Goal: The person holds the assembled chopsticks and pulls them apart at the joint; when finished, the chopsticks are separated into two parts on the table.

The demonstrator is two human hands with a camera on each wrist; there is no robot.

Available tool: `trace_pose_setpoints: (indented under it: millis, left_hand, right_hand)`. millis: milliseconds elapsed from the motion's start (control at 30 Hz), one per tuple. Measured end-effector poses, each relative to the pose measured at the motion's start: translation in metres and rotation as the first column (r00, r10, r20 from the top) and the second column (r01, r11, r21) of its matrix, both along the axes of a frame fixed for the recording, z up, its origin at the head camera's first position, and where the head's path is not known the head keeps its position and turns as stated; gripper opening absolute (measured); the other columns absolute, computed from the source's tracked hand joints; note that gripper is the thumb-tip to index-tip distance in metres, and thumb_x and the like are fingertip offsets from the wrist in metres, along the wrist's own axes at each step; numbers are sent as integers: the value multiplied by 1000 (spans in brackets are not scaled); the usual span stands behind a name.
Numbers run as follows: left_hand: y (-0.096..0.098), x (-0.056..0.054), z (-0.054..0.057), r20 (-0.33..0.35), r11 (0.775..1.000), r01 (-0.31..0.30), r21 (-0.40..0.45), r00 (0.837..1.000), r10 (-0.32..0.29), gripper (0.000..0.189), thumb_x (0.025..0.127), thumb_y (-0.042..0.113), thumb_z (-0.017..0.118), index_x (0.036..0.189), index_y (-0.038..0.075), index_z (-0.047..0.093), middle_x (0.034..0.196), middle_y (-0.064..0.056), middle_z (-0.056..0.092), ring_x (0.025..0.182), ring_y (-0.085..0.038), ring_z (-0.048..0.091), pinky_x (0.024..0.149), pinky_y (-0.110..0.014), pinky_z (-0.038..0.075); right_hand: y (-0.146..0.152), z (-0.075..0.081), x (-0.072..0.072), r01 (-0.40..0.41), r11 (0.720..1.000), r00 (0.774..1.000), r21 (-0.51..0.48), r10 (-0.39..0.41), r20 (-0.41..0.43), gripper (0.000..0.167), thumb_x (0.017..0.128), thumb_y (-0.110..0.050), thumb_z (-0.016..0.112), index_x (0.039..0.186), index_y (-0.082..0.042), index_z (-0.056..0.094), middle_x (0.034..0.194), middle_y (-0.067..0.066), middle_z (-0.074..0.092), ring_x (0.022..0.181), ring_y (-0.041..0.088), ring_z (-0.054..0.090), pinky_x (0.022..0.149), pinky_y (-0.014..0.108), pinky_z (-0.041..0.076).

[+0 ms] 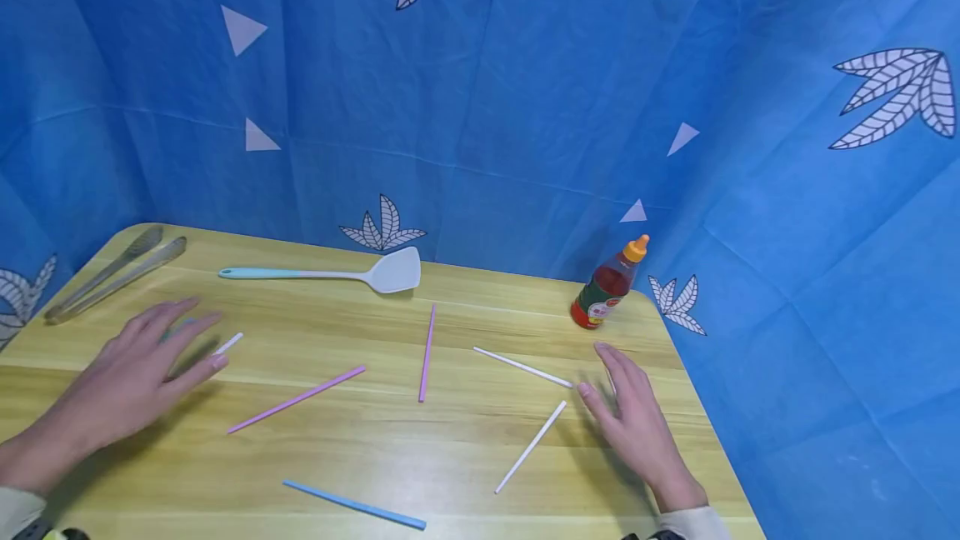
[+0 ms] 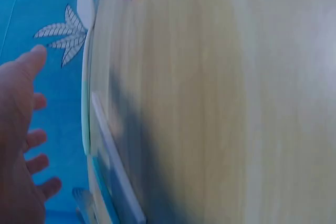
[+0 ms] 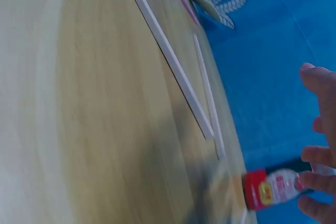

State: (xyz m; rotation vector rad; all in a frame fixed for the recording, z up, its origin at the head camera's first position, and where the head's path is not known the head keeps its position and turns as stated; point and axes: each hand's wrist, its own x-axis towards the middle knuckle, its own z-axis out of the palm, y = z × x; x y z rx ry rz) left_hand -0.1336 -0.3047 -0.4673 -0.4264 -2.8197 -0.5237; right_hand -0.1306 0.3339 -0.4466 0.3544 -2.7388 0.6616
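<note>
My left hand hovers over the left of the table with its fingers spread, holding nothing. Beneath it lie a white stick and a blue stick, both partly hidden by the hand in the head view. On the right, my other hand hangs above the table with relaxed fingers, also holding nothing. Nearest to it are two white sticks, one farther back and one closer. Two pink sticks lie toward the middle, one slanted, one nearly upright in view. A blue stick lies near the front.
A sauce bottle with an orange cap stands at the back right. Along the back edge lies a spatula with a mint handle, and metal tongs occupy the back left corner. Blue curtain closes off the wooden table.
</note>
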Motion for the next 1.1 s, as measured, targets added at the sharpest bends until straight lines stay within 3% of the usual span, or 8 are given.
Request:
trace_pose_setpoints:
  millis: [133,233,400,467,600,733,867,1100]
  left_hand:
    - [15,3,-1,-60,992,110,64,993,-106,58,102,33,78,153,14,58,163,-25,43,142,-55,40,103,-74,37]
    - [29,6,0,-70,981,175,89,983,-169,58,100,30,81,153,19,61,163,-20,47,142,-47,43,105,-71,40]
    - [53,12,5,-58,967,237,89,971,-233,53,99,33,83,149,28,65,161,-7,53,144,-33,48,104,-56,47]
    - [62,16,5,-52,962,256,92,966,-252,51,100,34,82,148,30,66,160,-1,55,145,-31,49,115,-46,45]
    - [78,21,2,-56,948,302,101,953,-298,48,99,34,83,145,34,68,154,8,59,141,-22,55,116,-25,42]
    - [89,25,-3,-47,926,359,120,933,-356,46,98,36,84,142,37,70,144,17,62,132,-8,56,100,-32,56]
    - [98,29,-8,-20,886,432,167,900,-435,42,98,38,82,138,39,70,136,26,61,124,-1,58,98,-31,57]
    - [111,33,-10,32,803,560,205,816,-578,32,101,42,78,131,39,69,128,25,65,116,-2,62,96,-30,57]
  right_hand:
    - [-13,-3,0,-36,998,999,-58,36,-11,63,107,-27,73,162,-8,49,161,19,53,149,45,47,119,70,39]
    - [-25,-5,1,-60,993,998,-100,59,-12,62,105,-25,75,160,-10,52,159,17,57,148,42,50,119,68,41]
    - [-47,-9,3,-103,981,994,-162,105,5,59,104,-25,76,158,-17,56,152,10,64,136,37,63,111,61,52]
    - [-56,-11,4,-143,970,989,-197,148,10,57,104,-23,75,157,-17,56,150,10,65,132,36,66,108,57,55]
    - [-76,-13,6,-250,930,965,-270,261,8,52,106,-16,73,155,-9,57,149,14,66,135,35,65,107,49,59]
    - [-97,-13,10,-316,893,936,-322,348,47,51,107,-18,72,155,-9,57,149,16,66,134,35,66,106,44,60]
    - [-117,-13,17,-356,865,898,-354,422,127,54,107,-24,73,156,-11,57,144,15,69,125,35,69,103,42,61]
    - [-146,-16,27,-461,845,840,-270,514,175,51,104,-35,77,146,-8,66,122,2,76,104,17,72,93,32,61]
